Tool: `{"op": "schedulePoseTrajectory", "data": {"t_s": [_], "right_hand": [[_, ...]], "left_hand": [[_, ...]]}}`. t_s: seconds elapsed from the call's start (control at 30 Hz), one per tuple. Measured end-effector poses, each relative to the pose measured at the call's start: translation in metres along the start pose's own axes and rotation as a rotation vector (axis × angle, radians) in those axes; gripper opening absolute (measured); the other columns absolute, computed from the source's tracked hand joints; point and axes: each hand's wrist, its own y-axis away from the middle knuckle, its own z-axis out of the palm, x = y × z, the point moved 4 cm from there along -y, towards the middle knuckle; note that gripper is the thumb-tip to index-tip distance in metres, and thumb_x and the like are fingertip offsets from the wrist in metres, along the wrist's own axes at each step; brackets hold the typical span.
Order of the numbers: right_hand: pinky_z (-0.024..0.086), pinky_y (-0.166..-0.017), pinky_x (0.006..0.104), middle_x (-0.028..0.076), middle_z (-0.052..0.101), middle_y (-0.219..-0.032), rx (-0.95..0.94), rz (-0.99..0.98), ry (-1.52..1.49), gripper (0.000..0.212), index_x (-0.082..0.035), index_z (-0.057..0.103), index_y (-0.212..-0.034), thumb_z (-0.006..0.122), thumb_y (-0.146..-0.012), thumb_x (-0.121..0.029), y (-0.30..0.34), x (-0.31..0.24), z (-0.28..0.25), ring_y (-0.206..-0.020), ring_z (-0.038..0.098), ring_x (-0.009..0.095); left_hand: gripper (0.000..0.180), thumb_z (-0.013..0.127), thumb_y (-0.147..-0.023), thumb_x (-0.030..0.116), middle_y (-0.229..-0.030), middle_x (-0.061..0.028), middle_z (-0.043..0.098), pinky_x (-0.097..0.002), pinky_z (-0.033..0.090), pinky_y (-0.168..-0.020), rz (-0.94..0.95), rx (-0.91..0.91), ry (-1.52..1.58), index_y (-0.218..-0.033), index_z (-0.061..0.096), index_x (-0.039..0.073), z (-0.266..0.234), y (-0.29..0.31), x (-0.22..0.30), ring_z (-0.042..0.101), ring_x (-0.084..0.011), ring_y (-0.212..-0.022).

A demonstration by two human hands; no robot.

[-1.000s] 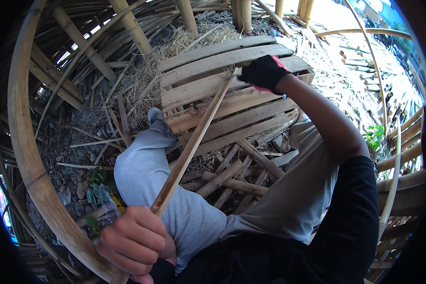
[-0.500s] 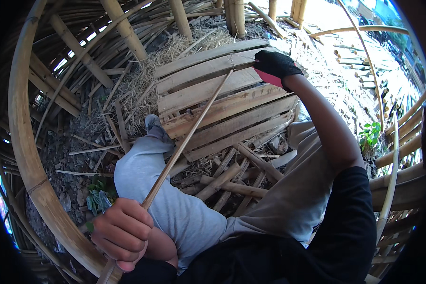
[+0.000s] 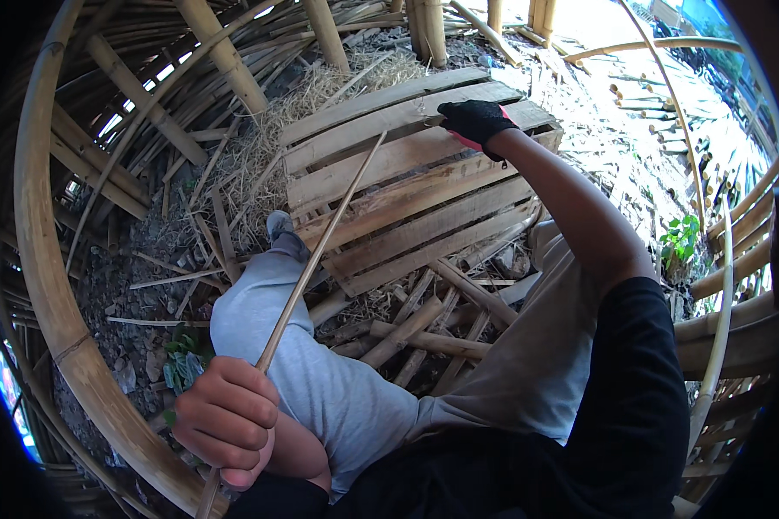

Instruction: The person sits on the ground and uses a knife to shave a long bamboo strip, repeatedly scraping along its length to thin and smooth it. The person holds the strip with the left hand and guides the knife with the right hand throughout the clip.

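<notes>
A thin bamboo strip (image 3: 320, 251) ran in a long diagonal from the person's lap up toward the near edge of a wooden pallet (image 3: 389, 164) that lay on the littered ground. The bare left hand (image 3: 229, 419) was closed in a fist round the strip's lower end, beside the grey-trousered knee (image 3: 268, 311). The right hand (image 3: 474, 121), in a black glove with a red cuff, rested well away on the pallet's far slats, curled over something too small to make out; whether it gripped anything could not be told. Loose bamboo offcuts (image 3: 424, 329) lay at the pallet's near edge, dry straw (image 3: 320, 91) at its far left corner, and a broad curved bamboo hoop (image 3: 48, 285) arced round the left. Handling the strip well probably called for a firm, low grip and keeping it straight, not flexed.
</notes>
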Motion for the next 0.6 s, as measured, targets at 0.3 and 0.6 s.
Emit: {"op": "schedulePoseTrajectory", "data": {"t_s": [0.3,0.6], "right_hand": [[0.059,-0.073,0.0459,0.013,0.076,-0.094,0.232,0.425,0.403,0.018,-0.011,0.077,-0.094,0.061,-0.091,-0.019,-0.010,0.013,-0.013,-0.088,0.075,0.032],[0.059,-0.075,0.0464,0.019,0.076,-0.095,0.173,0.474,-0.038,0.022,-0.007,0.078,-0.093,0.061,-0.088,-0.020,-0.017,-0.002,-0.017,-0.092,0.076,0.036]], "left_hand": [[0.065,0.057,-0.107,0.031,-0.042,0.0060,0.036,-0.0216,0.034,-0.037,-0.037,-0.134,-0.009,-0.047,0.039,0.011,-0.006,-0.001,0.004,0.036,-0.0059,-0.033],[0.063,0.059,-0.103,0.026,-0.039,0.0098,0.028,-0.0199,0.020,-0.039,-0.011,-0.001,0.011,-0.045,0.033,0.018,-0.004,0.001,0.001,0.026,-0.0019,-0.031]]}}
